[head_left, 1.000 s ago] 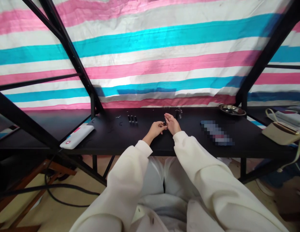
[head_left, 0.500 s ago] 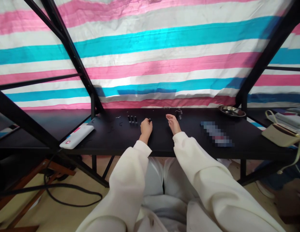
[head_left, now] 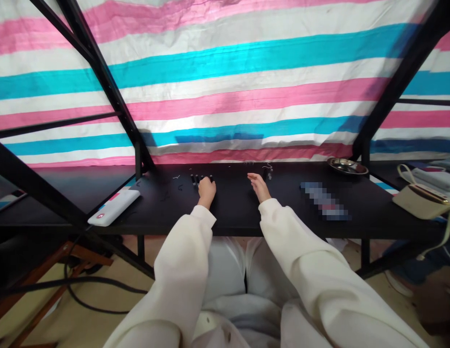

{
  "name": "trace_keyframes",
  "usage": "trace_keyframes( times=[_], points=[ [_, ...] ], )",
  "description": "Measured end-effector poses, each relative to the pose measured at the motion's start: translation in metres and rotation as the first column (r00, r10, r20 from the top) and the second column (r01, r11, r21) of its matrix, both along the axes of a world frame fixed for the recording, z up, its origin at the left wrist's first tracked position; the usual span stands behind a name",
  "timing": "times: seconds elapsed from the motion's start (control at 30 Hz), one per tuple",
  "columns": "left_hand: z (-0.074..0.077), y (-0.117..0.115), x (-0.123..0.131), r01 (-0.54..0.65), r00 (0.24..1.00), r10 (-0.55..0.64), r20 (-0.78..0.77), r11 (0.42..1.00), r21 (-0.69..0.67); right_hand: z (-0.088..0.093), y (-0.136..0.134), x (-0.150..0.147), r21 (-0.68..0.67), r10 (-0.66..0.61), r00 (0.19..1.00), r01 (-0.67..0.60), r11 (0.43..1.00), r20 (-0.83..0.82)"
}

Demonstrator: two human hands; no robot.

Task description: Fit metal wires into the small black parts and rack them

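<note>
My left hand is closed in a pinch on a small black cylinder, most of it covered by the fingers. Right beside it, small black cylinders with grey ends stand in a row on the black table; the hand hides part of the row. My right hand rests above the table with fingers stretched out and nothing in them. Just past its fingertips is a small group of dark and grey pieces, too small to make out.
A white power bank-like block lies at the left. To the right are a blurred-out flat item, a round metal dish and a beige bag. Scraps of white thread lie near the back. Black frame posts flank the table.
My left hand has moved left with the small black cylinder, from the middle of the table to the row of cylinders. My right hand has stayed almost in place.
</note>
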State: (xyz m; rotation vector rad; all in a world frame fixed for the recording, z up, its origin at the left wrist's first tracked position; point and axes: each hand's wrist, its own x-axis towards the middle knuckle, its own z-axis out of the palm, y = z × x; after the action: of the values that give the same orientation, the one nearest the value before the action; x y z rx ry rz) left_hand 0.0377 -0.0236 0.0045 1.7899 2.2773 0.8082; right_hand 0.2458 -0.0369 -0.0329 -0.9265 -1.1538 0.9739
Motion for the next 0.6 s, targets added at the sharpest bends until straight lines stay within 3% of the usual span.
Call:
trace_keyframes(
  times=[0.37,0.6],
  points=[
    [0.006,0.003,-0.003,-0.035,0.998,0.029,-0.063,0.993,-0.112,0.003,-0.003,-0.001,0.013,0.010,1.000,-0.010,1.000,0.015],
    [0.010,-0.007,0.000,-0.024,0.990,0.002,-0.140,0.988,-0.151,0.005,-0.005,0.000,0.060,-0.035,0.999,0.034,0.998,0.015]
  ],
)
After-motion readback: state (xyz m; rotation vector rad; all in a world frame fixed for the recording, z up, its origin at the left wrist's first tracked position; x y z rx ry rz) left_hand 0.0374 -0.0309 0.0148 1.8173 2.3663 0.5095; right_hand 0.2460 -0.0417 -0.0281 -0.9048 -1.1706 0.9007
